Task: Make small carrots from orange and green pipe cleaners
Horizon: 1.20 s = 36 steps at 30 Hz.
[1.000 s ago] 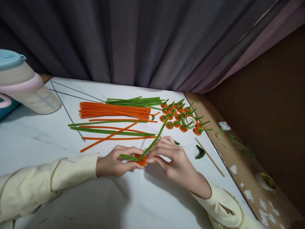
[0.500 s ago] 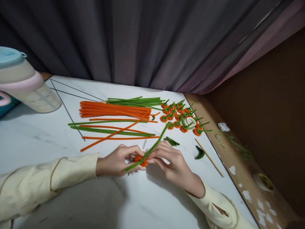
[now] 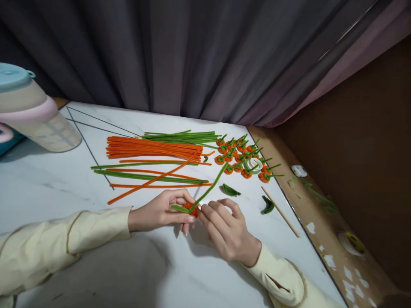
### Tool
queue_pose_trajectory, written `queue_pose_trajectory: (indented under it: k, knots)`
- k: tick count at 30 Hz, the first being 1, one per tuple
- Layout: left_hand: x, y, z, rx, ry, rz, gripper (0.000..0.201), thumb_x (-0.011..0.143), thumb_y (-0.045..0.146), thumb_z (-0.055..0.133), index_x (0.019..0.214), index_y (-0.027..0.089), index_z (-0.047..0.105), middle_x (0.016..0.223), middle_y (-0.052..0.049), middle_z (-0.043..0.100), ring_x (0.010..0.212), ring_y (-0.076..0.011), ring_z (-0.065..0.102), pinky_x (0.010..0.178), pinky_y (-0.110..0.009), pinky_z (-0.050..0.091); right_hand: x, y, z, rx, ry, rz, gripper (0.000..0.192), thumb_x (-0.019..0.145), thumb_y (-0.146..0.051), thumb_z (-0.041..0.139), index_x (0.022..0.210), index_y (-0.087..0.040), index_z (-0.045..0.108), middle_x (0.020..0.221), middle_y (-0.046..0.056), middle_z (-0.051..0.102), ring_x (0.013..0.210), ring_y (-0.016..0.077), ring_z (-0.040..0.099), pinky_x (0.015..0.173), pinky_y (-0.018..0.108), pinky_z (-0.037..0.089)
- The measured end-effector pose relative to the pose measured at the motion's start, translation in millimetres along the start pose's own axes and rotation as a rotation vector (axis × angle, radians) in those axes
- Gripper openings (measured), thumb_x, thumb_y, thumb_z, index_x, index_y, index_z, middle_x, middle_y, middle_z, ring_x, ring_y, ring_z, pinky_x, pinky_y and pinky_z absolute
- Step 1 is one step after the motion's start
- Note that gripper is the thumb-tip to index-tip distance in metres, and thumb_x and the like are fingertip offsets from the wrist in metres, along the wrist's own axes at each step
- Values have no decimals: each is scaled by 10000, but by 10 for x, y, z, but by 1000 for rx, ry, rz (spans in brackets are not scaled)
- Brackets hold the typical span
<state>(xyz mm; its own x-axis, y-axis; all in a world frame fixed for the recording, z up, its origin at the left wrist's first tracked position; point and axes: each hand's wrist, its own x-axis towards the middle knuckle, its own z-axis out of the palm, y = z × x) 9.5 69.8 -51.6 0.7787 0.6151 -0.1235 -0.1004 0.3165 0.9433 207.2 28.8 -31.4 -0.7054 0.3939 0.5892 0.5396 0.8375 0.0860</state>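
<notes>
My left hand (image 3: 160, 211) pinches a small orange pipe-cleaner coil (image 3: 192, 208) just above the white marble table (image 3: 48, 188). A long green pipe cleaner (image 3: 210, 187) runs through the coil and slants up to the right. My right hand (image 3: 224, 231) touches the coil from the right with its fingertips on the green stem. Both hands meet at the coil near the table's middle front.
Behind the hands lie loose orange pipe cleaners (image 3: 154, 148) and green ones (image 3: 183, 137). A cluster of finished orange coils with green stems (image 3: 244, 156) surrounds a white tape roll (image 3: 253, 164). Green scraps (image 3: 230, 190), a wooden stick (image 3: 282, 211) and a large jug (image 3: 28, 111) sit around.
My right hand has slid down and back toward me, its fingers now under the coil. The green stem's short end has swung left. A green scrap behind the hands has come into view.
</notes>
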Motion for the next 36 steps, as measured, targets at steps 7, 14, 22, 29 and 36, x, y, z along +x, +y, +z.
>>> queue_pose_trajectory:
  k: [7, 14, 22, 29, 36]
  knots:
    - [-3, -5, -6, -2, -9, 6, 183, 792, 201, 668, 834, 132, 504, 700, -22, 661, 570, -111, 628, 542, -231, 501, -29, 99, -3, 331, -32, 131, 246, 849, -32, 367, 979, -118, 557, 878, 118, 659, 814, 209, 568, 691, 364, 413]
    - [-8, -24, -9, 35, -37, 23, 169, 812, 154, 642, 866, 144, 482, 652, -15, 680, 627, -115, 643, 580, -221, 482, -23, 117, 18, 593, -23, 296, 137, 881, -85, 451, 912, -174, 550, 819, 66, 656, 741, 175, 538, 674, 345, 396]
    - [-15, -27, 12, 65, -31, 17, 190, 813, 190, 643, 847, 157, 458, 647, -1, 665, 604, -108, 627, 611, -238, 482, -27, 85, 11, 542, -49, 298, 162, 877, -58, 428, 913, -161, 548, 799, 67, 645, 722, 168, 527, 686, 346, 386]
    - [-9, -32, 31, 101, 16, 3, 228, 796, 251, 660, 818, 162, 451, 635, -5, 646, 585, -120, 616, 594, -256, 499, -58, 43, 6, 453, -95, 301, 245, 818, -3, 419, 963, -149, 553, 841, 82, 628, 758, 183, 514, 700, 350, 381]
    - [-22, -14, 44, 168, -22, -5, 176, 824, 233, 618, 845, 157, 461, 669, -8, 637, 609, -124, 620, 619, -274, 513, -35, 96, -4, 558, -117, 343, 163, 877, -54, 429, 904, -154, 555, 801, 74, 638, 751, 173, 532, 710, 343, 400]
